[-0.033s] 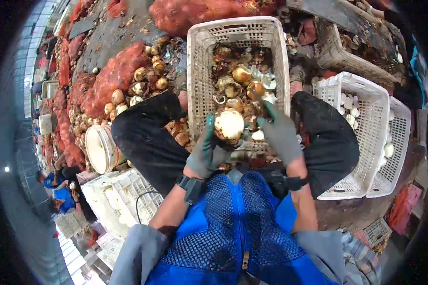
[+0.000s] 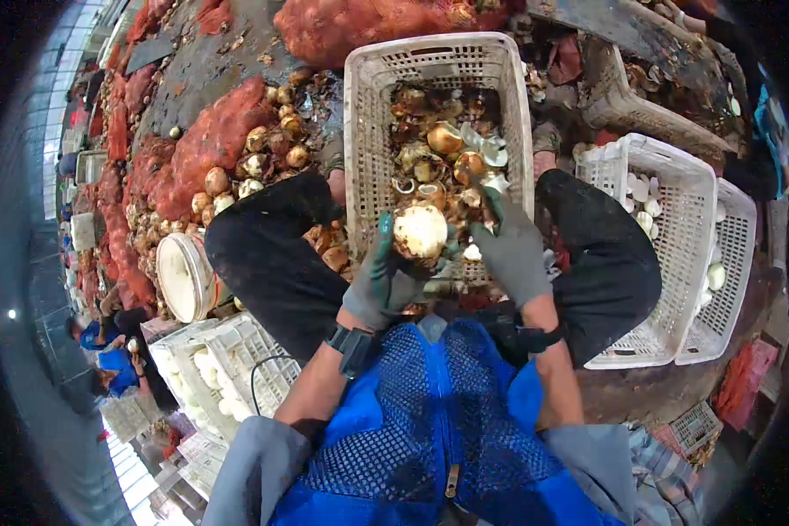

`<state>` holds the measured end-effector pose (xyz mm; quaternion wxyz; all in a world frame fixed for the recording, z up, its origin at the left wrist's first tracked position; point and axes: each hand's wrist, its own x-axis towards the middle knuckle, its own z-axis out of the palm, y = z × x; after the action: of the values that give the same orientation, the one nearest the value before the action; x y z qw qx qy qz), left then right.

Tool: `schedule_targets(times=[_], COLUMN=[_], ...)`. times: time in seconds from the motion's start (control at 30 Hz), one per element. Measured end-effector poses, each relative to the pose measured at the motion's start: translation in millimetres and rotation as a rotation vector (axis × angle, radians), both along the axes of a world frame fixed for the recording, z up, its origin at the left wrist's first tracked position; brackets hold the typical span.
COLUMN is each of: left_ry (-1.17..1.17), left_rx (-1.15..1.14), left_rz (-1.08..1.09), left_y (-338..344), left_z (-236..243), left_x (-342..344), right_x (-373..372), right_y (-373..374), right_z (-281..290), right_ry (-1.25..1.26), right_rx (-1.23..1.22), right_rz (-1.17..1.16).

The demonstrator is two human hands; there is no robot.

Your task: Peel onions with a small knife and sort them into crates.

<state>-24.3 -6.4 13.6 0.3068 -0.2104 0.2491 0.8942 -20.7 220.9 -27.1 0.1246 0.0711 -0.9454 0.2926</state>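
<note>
My left hand [image 2: 384, 279], in a grey and green glove, is closed around a large pale onion [image 2: 420, 231]. Most of its brown skin is off, with brown patches left around its lower edge. Just right of the onion, my right hand [image 2: 510, 254], gloved the same way, has its fingers curled. Whatever lies between those fingers is too hidden to name. Both hands are over the near end of a white plastic crate [image 2: 352, 131] between my legs. Inside it lie brown-skinned onions [image 2: 444, 138], loose skins and white peeled pieces [image 2: 494, 151].
Red mesh sacks [image 2: 219, 145] and loose onions [image 2: 216, 181] lie to the left, near a white bucket [image 2: 182, 276]. White crates [image 2: 675, 237] with peeled onions stand at right; another crate [image 2: 272, 351] is at lower left. A person in blue [image 2: 118, 359] sits far left.
My right hand has shifted slightly left, towards the onion. The onion in my left hand has moved only a touch.
</note>
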Motion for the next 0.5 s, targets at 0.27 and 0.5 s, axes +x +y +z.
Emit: schedule_targets(times=[0.27, 0.5], left_ry=[0.068, 0.261], left_rx=[-0.079, -0.449], left_rz=[0.072, -0.141], left_y=[-2.0, -2.2], left_z=[11.4, 22.2], left_x=[2.2, -0.9], right_x=[11.4, 28.3], right_y=[7.3, -10.9], right_z=[21.4, 63.4], right_ry=[-0.151, -0.256], right_rx=[-0.139, -0.139], right_rz=[0.159, 0.159])
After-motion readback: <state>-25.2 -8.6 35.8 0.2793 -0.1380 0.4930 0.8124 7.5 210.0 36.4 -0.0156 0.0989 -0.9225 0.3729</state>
